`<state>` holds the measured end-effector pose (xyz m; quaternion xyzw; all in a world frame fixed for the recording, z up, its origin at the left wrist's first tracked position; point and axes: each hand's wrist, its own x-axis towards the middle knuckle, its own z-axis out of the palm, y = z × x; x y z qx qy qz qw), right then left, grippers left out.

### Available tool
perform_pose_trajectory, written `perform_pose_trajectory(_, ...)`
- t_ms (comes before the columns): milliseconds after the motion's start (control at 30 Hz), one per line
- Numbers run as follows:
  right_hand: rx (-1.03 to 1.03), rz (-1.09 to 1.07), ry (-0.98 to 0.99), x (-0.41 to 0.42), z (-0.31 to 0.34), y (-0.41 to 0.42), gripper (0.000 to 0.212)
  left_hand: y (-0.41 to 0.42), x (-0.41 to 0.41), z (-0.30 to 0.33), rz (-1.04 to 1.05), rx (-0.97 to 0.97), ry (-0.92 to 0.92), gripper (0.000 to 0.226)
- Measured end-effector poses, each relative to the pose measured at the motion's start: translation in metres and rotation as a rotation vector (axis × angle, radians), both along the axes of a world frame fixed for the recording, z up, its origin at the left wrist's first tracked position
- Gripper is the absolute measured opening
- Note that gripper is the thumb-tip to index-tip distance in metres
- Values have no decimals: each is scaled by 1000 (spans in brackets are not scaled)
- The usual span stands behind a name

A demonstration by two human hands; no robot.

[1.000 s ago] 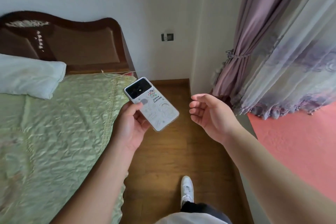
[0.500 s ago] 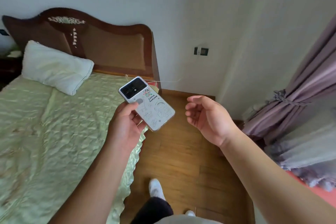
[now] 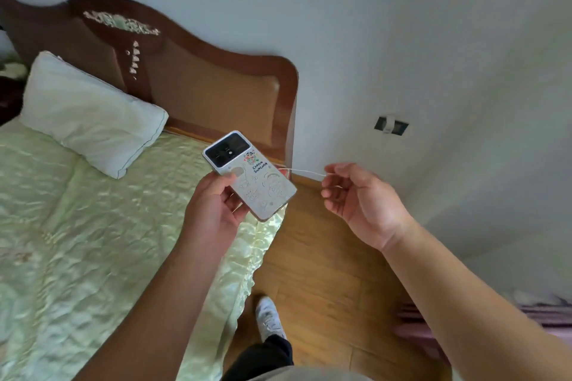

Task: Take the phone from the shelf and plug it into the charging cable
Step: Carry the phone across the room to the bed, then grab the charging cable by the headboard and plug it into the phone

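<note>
My left hand holds a white phone with cartoon drawings on its back case, back side up, over the bed's right edge. A thin white charging cable runs from behind the phone's right side toward my right hand. The fingertips of that hand reach the cable's free end, with the fingers curled and slightly apart. Whether they pinch the cable I cannot tell. The cable's plug is too small to make out.
A bed with a pale green quilt, a white pillow and a dark wooden headboard fills the left. A wall socket sits on the wall at right. My shoe stands on the wooden floor.
The view has swung left toward the bed and moved closer. My right hand has moved up to the white cable's end. The phone stays in my left hand.
</note>
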<state>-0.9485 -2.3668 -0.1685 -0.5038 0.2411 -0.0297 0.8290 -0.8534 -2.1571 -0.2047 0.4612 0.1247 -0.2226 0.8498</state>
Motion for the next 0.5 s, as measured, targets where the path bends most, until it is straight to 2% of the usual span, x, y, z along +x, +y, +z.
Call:
perform_pose_trajectory(233,-52,51,-1,135,18,0,18,20,132,11,171,-36,39,19)
perform_pose_trajectory(500,-14,169,47,238,4,7,14,32,204,5,338,-86,115,27)
